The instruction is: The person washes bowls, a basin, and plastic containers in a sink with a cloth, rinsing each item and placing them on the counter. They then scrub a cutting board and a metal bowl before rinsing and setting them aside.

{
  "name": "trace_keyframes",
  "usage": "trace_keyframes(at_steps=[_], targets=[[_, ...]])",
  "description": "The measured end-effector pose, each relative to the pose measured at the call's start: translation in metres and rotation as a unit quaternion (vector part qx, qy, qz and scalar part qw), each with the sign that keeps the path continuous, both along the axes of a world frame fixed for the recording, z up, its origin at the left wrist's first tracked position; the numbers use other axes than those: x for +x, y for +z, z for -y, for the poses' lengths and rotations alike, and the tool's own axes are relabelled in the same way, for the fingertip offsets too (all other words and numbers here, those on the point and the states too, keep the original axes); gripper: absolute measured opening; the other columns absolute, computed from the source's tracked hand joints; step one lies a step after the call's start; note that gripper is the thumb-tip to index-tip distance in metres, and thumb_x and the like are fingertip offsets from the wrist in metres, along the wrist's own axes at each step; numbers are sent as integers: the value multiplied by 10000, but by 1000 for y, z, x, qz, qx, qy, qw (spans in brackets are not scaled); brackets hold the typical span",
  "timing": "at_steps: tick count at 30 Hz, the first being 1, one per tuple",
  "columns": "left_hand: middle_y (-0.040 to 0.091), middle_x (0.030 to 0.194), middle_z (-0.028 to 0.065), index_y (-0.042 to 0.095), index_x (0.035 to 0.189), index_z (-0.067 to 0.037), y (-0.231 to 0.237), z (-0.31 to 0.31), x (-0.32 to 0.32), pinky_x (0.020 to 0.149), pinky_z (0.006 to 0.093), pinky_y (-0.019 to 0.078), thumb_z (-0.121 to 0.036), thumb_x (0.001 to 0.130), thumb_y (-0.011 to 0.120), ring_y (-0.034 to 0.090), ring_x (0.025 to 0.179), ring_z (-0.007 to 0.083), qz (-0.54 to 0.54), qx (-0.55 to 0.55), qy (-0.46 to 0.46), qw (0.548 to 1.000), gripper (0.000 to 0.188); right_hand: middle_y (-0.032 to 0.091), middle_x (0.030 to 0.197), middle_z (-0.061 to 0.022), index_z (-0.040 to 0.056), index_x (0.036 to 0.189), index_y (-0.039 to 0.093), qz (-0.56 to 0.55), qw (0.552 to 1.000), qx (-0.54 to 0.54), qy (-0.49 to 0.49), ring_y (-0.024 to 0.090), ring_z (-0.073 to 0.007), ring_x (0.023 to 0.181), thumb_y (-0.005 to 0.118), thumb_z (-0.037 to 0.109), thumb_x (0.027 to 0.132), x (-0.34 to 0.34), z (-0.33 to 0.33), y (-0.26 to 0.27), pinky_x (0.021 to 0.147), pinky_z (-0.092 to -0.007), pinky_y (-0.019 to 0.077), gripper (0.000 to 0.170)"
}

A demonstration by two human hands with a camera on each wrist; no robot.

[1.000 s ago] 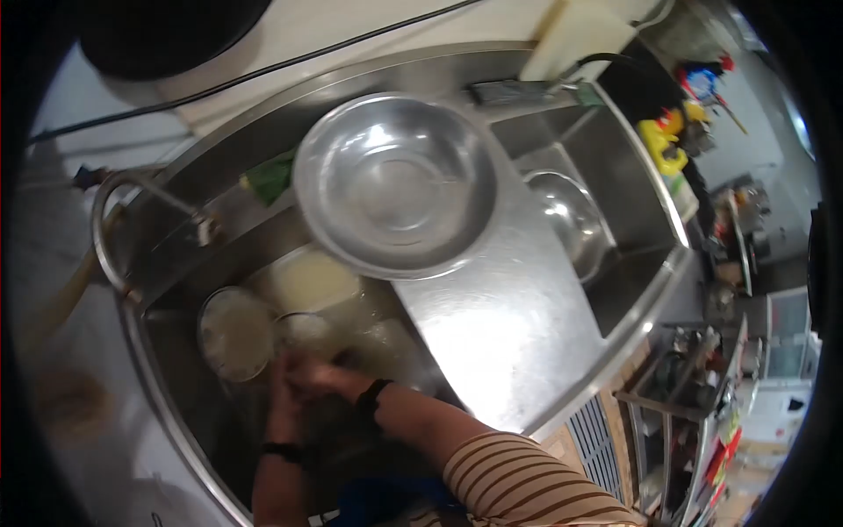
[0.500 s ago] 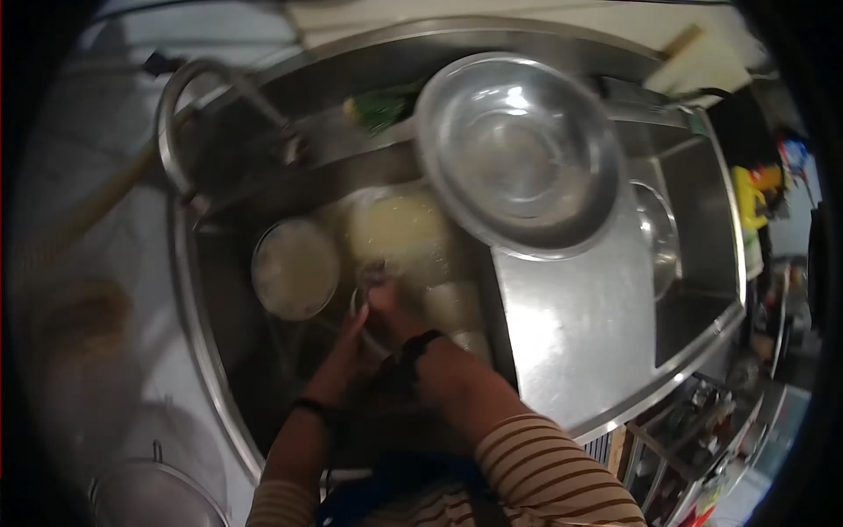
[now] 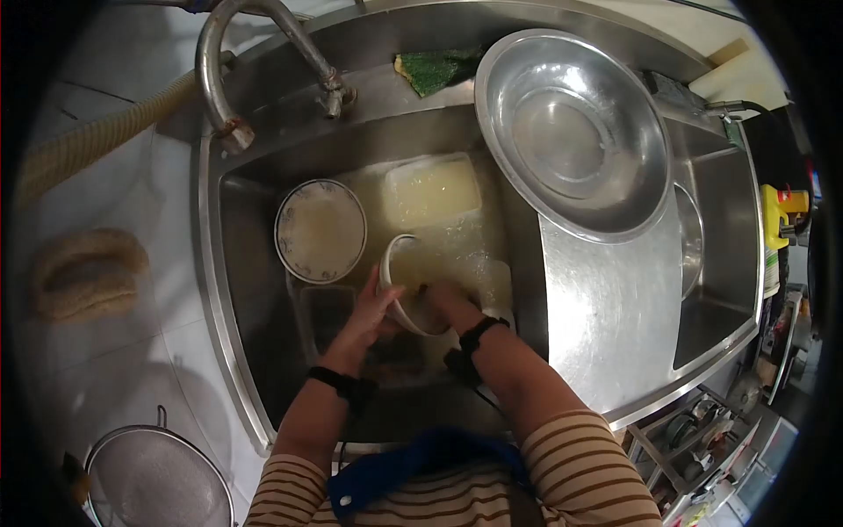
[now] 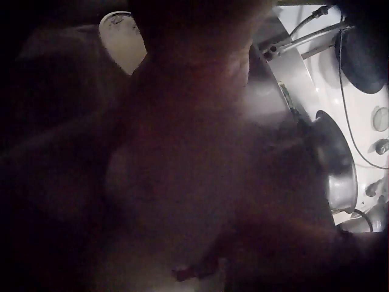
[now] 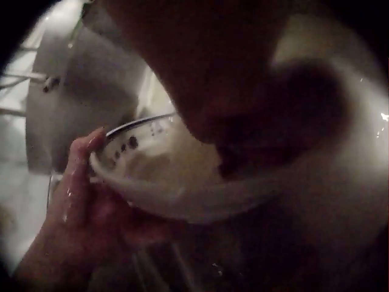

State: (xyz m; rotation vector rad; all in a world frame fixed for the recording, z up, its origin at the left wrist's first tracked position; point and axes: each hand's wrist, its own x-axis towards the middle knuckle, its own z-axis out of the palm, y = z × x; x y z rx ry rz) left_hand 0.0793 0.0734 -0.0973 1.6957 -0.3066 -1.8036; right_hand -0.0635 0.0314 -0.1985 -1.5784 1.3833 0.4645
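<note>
In the head view my left hand (image 3: 376,312) grips a white bowl (image 3: 410,262), thumb over its rim. The bowl is tilted low over the cloudy water, and dark marks pattern its inside in the right wrist view. My right hand (image 3: 446,303) reaches into the bowl, fingers bent against its inside wall. A small dark patch shows at those fingertips; I cannot tell whether they hold something. Left of the bowl lies a round patterned dish (image 3: 320,230) in the sink. A rectangular pale container (image 3: 433,191) sits in the water behind. The left wrist view is mostly dark.
A large steel basin (image 3: 562,132) stands on the metal divider (image 3: 597,325) at the right. The faucet (image 3: 263,22) arches over the sink's back left. A green cloth-like piece (image 3: 435,72) lies on the back ledge. A mesh strainer (image 3: 158,483) is at lower left.
The head view has turned and shifted, so the sink sits more squarely below. The hands have drawn apart, and the bowl between them has come into clearer view, its opening facing the right hand.
</note>
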Motion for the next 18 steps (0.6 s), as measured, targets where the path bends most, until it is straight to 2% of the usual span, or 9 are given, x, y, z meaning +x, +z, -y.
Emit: trace_keyframes(at_steps=[2,3,4,6,8,11,12,14,18], targets=[[355,1259,102,174,1343,-263,-1,-7,-5,692,514,476,-300,723,612,402,1115,311,11,11,-29,999,760,557,1053,-168,31,1053,554,345,854,122,-370,545,-288,948,449,266,822,-4,-1,-32,798,-384,424,345],[355,1259,102,174,1343,-263,0,-7,-6,692,514,476,-300,723,612,402,1115,311,11,13,-29,999,760,557,1053,-168,31,1053,554,345,853,123,-371,545,-288,948,449,266,822,2,9,-41,798,-384,424,345],[360,1253,106,187,1337,-274,2,-7,-6,702,532,469,-324,733,598,405,1113,322,-4,-2,-33,999,732,549,1081,-159,31,1105,514,247,955,33,-163,537,-273,974,452,286,830,18,25,-40,834,-375,408,380],[365,1247,109,201,1330,-284,4,-12,-1,712,550,462,-348,743,583,407,1111,332,-15,-11,-37,999,704,540,1110,-150,30,1158,475,137,987,-53,57,529,-257,1001,456,305,838,50,23,-27,869,-366,393,422],[368,1243,113,225,1320,-215,-2,-6,14,701,567,461,-378,784,521,421,1099,321,-108,-9,11,994,633,547,1086,-168,21,1150,475,439,792,111,-409,537,-251,983,449,244,840,83,15,-10,868,-364,391,383],[408,1197,122,282,1285,-124,-2,4,29,664,573,469,-385,813,463,441,1081,311,-285,28,158,945,570,541,1088,-188,57,1098,536,493,763,191,-373,525,-300,999,529,212,782,100,1,-7,862,-364,395,353],[408,1197,122,282,1285,-124,-12,1,35,664,573,469,-385,813,463,441,1081,311,-287,28,156,945,570,541,1088,-188,57,1098,536,493,763,189,-373,525,-300,999,529,212,782,94,-5,-5,862,-364,395,353],[456,1151,146,350,1233,-59,-60,-13,52,687,555,469,-355,814,485,445,1083,319,-200,34,117,972,531,527,1088,-202,95,1031,585,383,914,46,-129,505,-332,1017,613,242,708,71,-17,26,867,-346,395,356],[504,1089,152,437,1153,-57,-134,-27,76,767,527,444,-301,807,528,447,1081,334,122,-82,-4,989,433,603,895,-145,103,909,602,223,939,-259,36,582,-245,841,580,200,698,4,-41,60,715,-325,472,233]])
